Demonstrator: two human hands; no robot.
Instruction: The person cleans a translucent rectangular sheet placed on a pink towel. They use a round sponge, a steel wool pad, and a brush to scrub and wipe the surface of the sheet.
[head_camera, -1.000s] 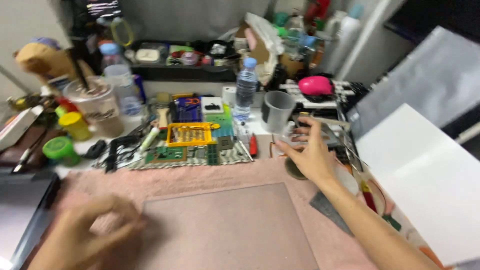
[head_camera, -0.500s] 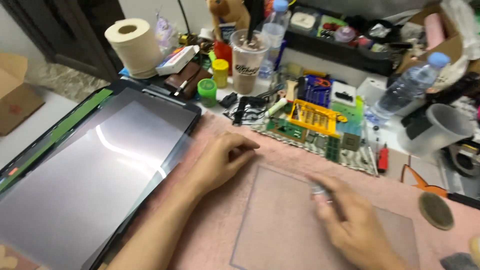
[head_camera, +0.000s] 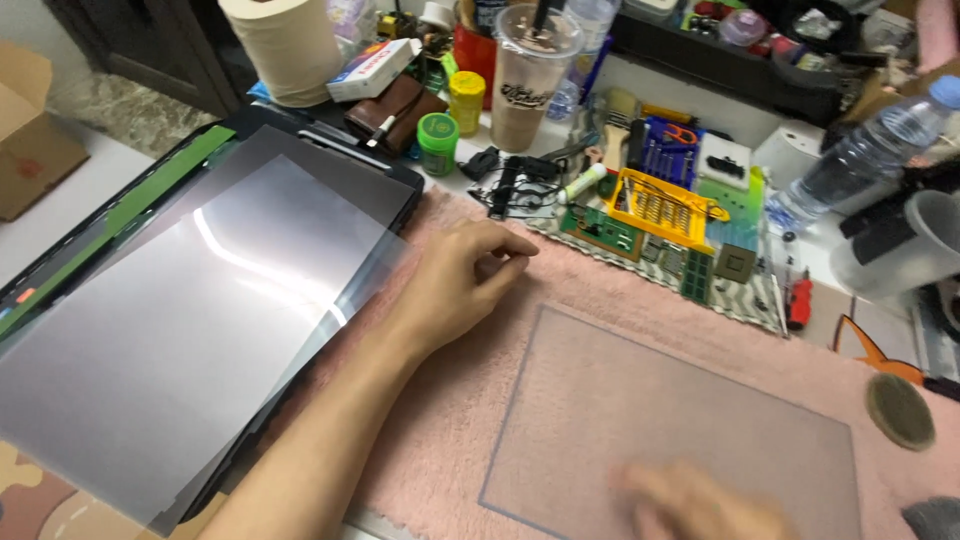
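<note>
Cluttered workbench with a fuzzy pink mat (head_camera: 480, 400) covering most of the middle and bottom of the frame. Biggest thing in view is the dark screen panel (head_camera: 250, 170) on the left side, with a loose translucent film sheet (head_camera: 170, 340) lying skewed on top of it, long axis running from lower left up toward the upper middle. Lower right of centre, a clear rectangular plate (head_camera: 650, 400) lies flat on the mat, long axis roughly left to right and tilted down toward the right.

Left hand (head_camera: 462, 283) rests palm down on the mat in the middle of the frame, fingers loosely curled and holding nothing. It's right between the two: film corner just to its left, plate's near corner just below and right. Right hand (head_camera: 700, 505) is at the bottom edge over the plate, but it's a blur, so I can't tell if it's open or gripping anything.

Smaller stuff along the top: paper roll (head_camera: 285, 45) upper left, plastic drink cup (head_camera: 528, 75), water bottle (head_camera: 860, 150) upper right, yellow parts tray (head_camera: 665, 205), little green jar (head_camera: 437, 143).
</note>
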